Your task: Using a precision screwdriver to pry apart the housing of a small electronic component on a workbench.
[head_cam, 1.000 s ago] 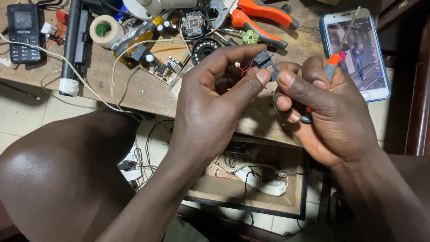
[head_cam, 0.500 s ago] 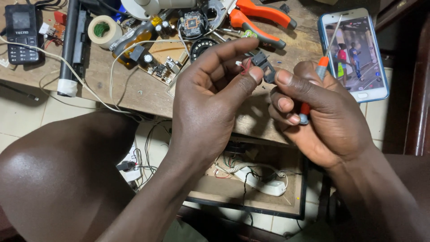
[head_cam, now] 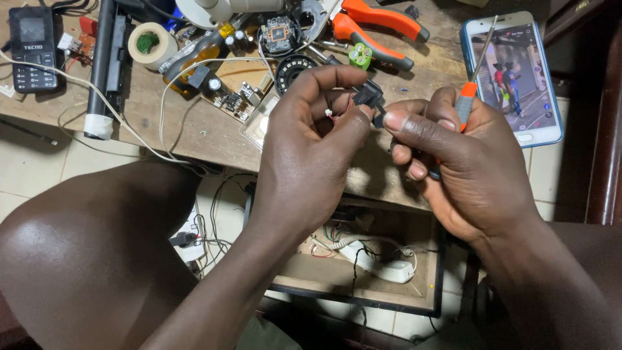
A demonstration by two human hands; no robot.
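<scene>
Black plastic connector (head_cam: 368,98), above the wooden bench (head_cam: 194,133) edge, is pinched by left hand (head_cam: 311,149) and right hand (head_cam: 466,162) fingertips; the right also grips an orange-handled screwdriver (head_cam: 468,97), not yet applied.

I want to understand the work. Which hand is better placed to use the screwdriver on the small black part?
Probably the right hand: it already holds the orange-handled screwdriver, beside the small black part pinched in the left hand fingers.
</scene>
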